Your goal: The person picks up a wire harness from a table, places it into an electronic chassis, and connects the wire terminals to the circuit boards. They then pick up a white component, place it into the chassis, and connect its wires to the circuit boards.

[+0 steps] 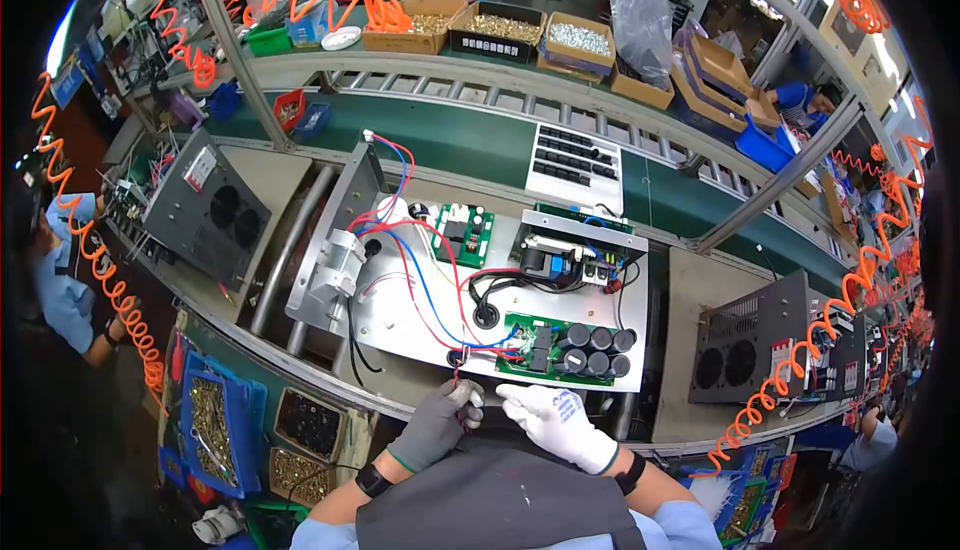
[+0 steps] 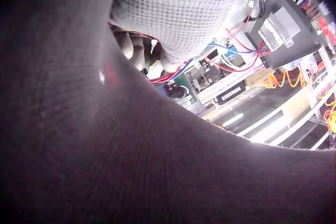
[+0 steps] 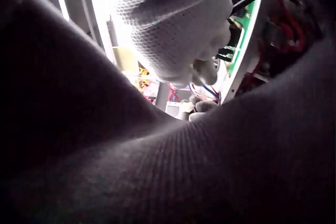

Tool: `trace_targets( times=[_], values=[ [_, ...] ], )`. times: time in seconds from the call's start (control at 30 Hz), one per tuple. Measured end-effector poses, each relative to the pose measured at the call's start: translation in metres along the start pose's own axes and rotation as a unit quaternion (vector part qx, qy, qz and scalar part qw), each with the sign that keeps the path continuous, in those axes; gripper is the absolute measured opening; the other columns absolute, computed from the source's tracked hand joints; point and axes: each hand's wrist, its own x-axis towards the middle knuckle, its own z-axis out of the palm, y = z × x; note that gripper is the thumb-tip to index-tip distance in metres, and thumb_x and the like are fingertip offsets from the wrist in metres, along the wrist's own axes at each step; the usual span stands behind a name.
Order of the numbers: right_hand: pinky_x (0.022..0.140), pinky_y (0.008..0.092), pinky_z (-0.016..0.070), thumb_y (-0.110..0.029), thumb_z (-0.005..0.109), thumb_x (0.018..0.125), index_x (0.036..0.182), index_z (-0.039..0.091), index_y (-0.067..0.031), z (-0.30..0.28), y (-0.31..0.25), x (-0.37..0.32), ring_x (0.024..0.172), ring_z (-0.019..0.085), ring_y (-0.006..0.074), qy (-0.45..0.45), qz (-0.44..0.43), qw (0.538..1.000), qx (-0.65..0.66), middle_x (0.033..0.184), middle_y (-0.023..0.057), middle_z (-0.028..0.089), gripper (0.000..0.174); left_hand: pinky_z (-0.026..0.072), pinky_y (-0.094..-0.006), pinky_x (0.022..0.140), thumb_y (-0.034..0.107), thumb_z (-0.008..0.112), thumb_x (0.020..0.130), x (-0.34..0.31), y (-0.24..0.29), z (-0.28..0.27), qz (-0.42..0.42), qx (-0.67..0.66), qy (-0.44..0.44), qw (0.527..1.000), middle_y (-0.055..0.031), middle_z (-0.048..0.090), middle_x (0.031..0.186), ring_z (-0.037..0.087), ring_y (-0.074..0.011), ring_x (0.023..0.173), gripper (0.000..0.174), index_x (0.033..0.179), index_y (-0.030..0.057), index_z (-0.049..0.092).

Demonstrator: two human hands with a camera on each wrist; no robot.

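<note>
In the grey-gloved left hand [image 1: 430,430], thumb and fingers pinch a red wire [image 1: 457,377] at the near edge of a white metal panel [image 1: 400,340]. The white-gloved right hand [image 1: 558,424] is just to its right, fingertips pointing at the left hand's; whether it pinches something small I cannot tell. On the panel, a green circuit board [image 1: 510,375] with several black capacitors [image 1: 577,336] lies just beyond both hands. Red wires and a blue wire [image 1: 430,300] run from that board to a silver component [image 1: 338,268] on the upright grey plate.
A smaller green board [image 1: 464,235] and a bracketed assembly [image 1: 580,255] sit on the panel. Grey vented cases stand left [image 1: 215,205] and right [image 1: 750,340]. Blue bins [image 1: 212,430] of fasteners are at lower left. A white tray [image 1: 574,168] rests beyond; orange coiled hoses [image 1: 790,370] hang around.
</note>
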Motion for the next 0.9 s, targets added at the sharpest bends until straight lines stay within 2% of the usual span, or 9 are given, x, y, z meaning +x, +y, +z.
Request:
trace_targets(
  times=[0.07, 0.1, 0.2, 0.27, 0.33, 0.4, 0.47, 0.5, 0.9],
  values=[
    [0.065, 0.0380, 0.0497, -0.021, 0.061, 0.088, 0.123, 0.055, -0.0025, -0.017, -0.027, 0.004, 0.074, 0.062, 0.0314, -0.089, 0.083, 0.992, 0.009, 0.085, 0.0163, 0.062, 0.040, 0.0436, -0.0249, 0.068, 0.027, 0.052, 0.099, -0.003, 0.001, 0.010, 0.017, -0.027, 0.005, 0.999, -0.0012, 0.059, 0.090, 0.054, -0.0094, 0.075, 0.022, 0.101, 0.0058, 0.057],
    [0.067, 0.0387, 0.0501, -0.026, 0.061, 0.089, 0.125, 0.051, -0.0026, -0.026, -0.036, 0.010, 0.076, 0.063, 0.0308, -0.165, 0.138, 0.976, 0.041, 0.093, 0.0160, 0.063, 0.044, 0.0434, -0.0248, 0.068, 0.026, 0.053, 0.098, -0.004, 0.004, 0.015, 0.028, -0.016, 0.009, 0.999, -0.0017, 0.059, 0.091, 0.054, -0.0088, 0.074, 0.022, 0.102, 0.0050, 0.058],
    [0.077, 0.0385, 0.0497, -0.022, 0.054, 0.092, 0.123, 0.052, -0.0009, -0.007, -0.022, 0.001, 0.087, 0.063, 0.0329, -0.077, 0.068, 0.985, 0.138, 0.105, 0.0186, 0.061, 0.038, 0.0434, -0.0248, 0.069, 0.025, 0.053, 0.098, -0.006, 0.004, 0.008, 0.014, 0.005, -0.010, 1.000, -0.0021, 0.059, 0.090, 0.054, -0.0084, 0.075, 0.022, 0.104, 0.0040, 0.058],
    [0.081, 0.0373, 0.0489, -0.019, 0.053, 0.093, 0.116, 0.058, -0.0006, 0.005, -0.015, -0.005, 0.091, 0.063, 0.0322, -0.040, 0.092, 0.985, 0.139, 0.104, 0.0173, 0.063, 0.030, 0.0434, -0.0251, 0.069, 0.024, 0.054, 0.098, -0.008, 0.005, 0.009, 0.005, 0.004, 0.013, 1.000, -0.0026, 0.059, 0.089, 0.054, -0.0087, 0.075, 0.023, 0.107, 0.0027, 0.058],
    [0.077, 0.0406, 0.0478, -0.023, 0.052, 0.094, 0.103, 0.061, -0.0012, 0.004, -0.022, -0.003, 0.090, 0.062, 0.0356, -0.075, 0.166, 0.963, 0.196, 0.093, 0.0198, 0.063, 0.025, 0.0436, -0.0254, 0.069, 0.023, 0.054, 0.098, -0.008, 0.004, 0.006, 0.006, 0.012, 0.020, 1.000, -0.0032, 0.060, 0.089, 0.053, -0.0090, 0.075, 0.024, 0.109, 0.0020, 0.058],
    [0.071, 0.0385, 0.0477, -0.024, 0.052, 0.094, 0.097, 0.062, -0.0004, 0.010, -0.028, -0.002, 0.079, 0.063, 0.0310, -0.042, 0.146, 0.972, 0.177, 0.082, 0.0169, 0.063, 0.025, 0.0435, -0.0252, 0.069, 0.023, 0.054, 0.098, -0.005, 0.002, 0.000, 0.005, 0.006, 0.006, 1.000, -0.0036, 0.060, 0.089, 0.054, -0.0093, 0.075, 0.025, 0.110, 0.0017, 0.058],
    [0.062, 0.0365, 0.0454, -0.025, 0.053, 0.095, 0.094, 0.062, -0.0008, 0.009, -0.036, 0.002, 0.066, 0.060, 0.0253, -0.091, 0.239, 0.945, 0.202, 0.073, 0.0133, 0.060, 0.026, 0.0435, -0.0250, 0.068, 0.023, 0.054, 0.098, -0.005, 0.003, -0.003, 0.004, 0.001, -0.006, 1.000, -0.0040, 0.060, 0.089, 0.054, -0.0096, 0.074, 0.025, 0.111, 0.0015, 0.057],
    [0.056, 0.0350, 0.0424, -0.026, 0.053, 0.095, 0.091, 0.062, -0.0016, 0.013, -0.037, 0.001, 0.057, 0.055, 0.0213, -0.065, 0.235, 0.946, 0.215, 0.065, 0.0100, 0.057, 0.026, 0.0434, -0.0245, 0.068, 0.023, 0.054, 0.098, -0.006, 0.004, -0.003, -0.007, 0.016, -0.001, 1.000, -0.0040, 0.060, 0.087, 0.054, -0.0099, 0.074, 0.025, 0.111, 0.0013, 0.057],
    [0.053, 0.0315, 0.0406, -0.027, 0.053, 0.093, 0.084, 0.061, -0.0023, 0.006, -0.045, 0.013, 0.054, 0.051, 0.0136, -0.127, 0.286, 0.918, 0.245, 0.062, 0.0046, 0.054, 0.028, 0.0439, -0.0234, 0.066, 0.025, 0.052, 0.099, -0.007, 0.008, -0.005, -0.018, 0.025, -0.024, 0.999, -0.0050, 0.060, 0.083, 0.057, -0.0119, 0.074, 0.029, 0.113, -0.0005, 0.056]
  ],
)
